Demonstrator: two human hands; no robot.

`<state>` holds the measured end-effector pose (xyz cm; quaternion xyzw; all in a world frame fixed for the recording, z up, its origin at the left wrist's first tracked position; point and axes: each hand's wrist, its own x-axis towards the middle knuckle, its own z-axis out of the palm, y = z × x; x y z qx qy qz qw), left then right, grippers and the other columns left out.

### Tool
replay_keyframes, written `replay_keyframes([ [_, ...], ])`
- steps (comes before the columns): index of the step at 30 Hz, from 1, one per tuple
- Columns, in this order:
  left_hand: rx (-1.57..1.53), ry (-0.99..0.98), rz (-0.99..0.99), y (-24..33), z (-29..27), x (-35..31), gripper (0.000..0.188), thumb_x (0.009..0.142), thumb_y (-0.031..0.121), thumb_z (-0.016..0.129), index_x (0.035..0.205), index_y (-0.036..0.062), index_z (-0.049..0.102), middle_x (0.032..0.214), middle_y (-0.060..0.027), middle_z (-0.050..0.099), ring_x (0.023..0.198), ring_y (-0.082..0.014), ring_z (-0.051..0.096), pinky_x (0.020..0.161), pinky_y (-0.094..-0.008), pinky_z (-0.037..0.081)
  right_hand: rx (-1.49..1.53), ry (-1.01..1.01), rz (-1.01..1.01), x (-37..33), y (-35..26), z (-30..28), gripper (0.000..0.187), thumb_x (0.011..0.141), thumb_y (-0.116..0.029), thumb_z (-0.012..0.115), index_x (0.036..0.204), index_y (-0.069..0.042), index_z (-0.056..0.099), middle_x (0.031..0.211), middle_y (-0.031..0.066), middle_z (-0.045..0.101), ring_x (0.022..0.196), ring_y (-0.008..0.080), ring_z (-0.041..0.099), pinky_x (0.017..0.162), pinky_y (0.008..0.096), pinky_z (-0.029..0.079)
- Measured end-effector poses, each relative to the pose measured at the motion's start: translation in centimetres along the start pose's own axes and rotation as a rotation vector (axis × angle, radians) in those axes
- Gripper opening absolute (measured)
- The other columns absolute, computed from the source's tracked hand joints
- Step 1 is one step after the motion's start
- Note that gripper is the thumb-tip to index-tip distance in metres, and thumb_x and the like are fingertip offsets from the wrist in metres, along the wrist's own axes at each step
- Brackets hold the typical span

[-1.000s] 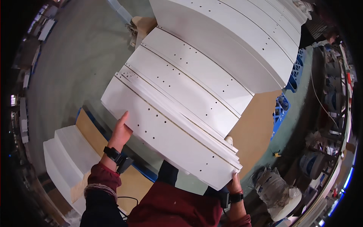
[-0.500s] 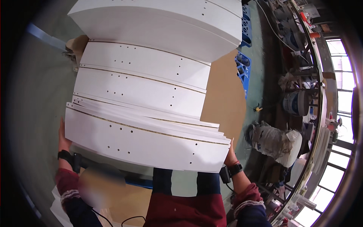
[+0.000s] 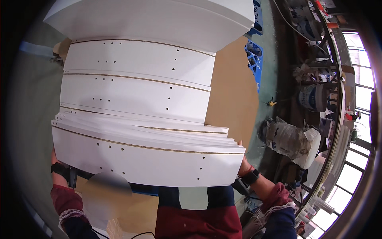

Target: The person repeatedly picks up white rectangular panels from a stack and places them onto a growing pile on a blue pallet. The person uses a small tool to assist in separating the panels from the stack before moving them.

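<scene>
A stack of long white boards (image 3: 151,159) spans the space in front of my body, its nearest face dotted with drilled holes and its top edge showing a brown groove. At the left end my left hand (image 3: 54,156) presses against the boards, its fingers mostly hidden behind them. My right hand (image 3: 244,164) grips the opposite end, one fingertip showing above the edge. Just beyond, more drilled white boards (image 3: 131,89) lie in rows, and the boards in my hands sit against the nearest row.
A taller pile of white boards (image 3: 151,20) stands at the far side. Brown sheet board (image 3: 229,91) lies under the rows, with blue plastic pallets (image 3: 254,63) beyond. Along the right are a bucket (image 3: 312,97) and a plastic-wrapped bundle (image 3: 292,137). Cardboard (image 3: 135,211) is at lower left.
The held stack's left end has shifted left and its near face is now more level in view. Both hands have stayed on its ends; the rows behind also appear farther left.
</scene>
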<state>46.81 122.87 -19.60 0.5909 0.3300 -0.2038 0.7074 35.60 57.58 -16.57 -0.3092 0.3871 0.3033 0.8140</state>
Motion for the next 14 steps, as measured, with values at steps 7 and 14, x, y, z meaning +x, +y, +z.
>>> replay_keyframes([
  [7, 0.263, 0.125, 0.07, -6.4, -2.4, -3.6, 0.043, 0.088, 0.033, 0.037, 0.118, 0.0035, 0.041, 0.108, -0.0078, 0.051, 0.094, -0.0178, 0.052, 0.077, -0.0293, 0.045, 0.071, 0.095, 0.059, -1.0, -2.4, -0.9, 0.071, 0.081, -0.061, 0.027, 0.127, -0.007, 0.031, 0.126, 0.0125, 0.038, 0.112, 0.0259, 0.04, 0.094, 0.0378, 0.033],
  [14, 0.274, 0.22, -0.064, -3.9, 4.2, -7.5, 0.042, 0.089, 0.033, 0.037, 0.12, 0.0052, 0.04, 0.11, -0.0067, 0.051, 0.098, -0.0149, 0.05, 0.08, -0.0274, 0.043, -0.012, 0.048, 0.078, -4.6, -1.3, -3.1, 0.07, 0.081, -0.059, 0.029, 0.127, -0.006, 0.03, 0.125, 0.0146, 0.038, 0.112, 0.028, 0.041, 0.094, 0.0402, 0.033],
])
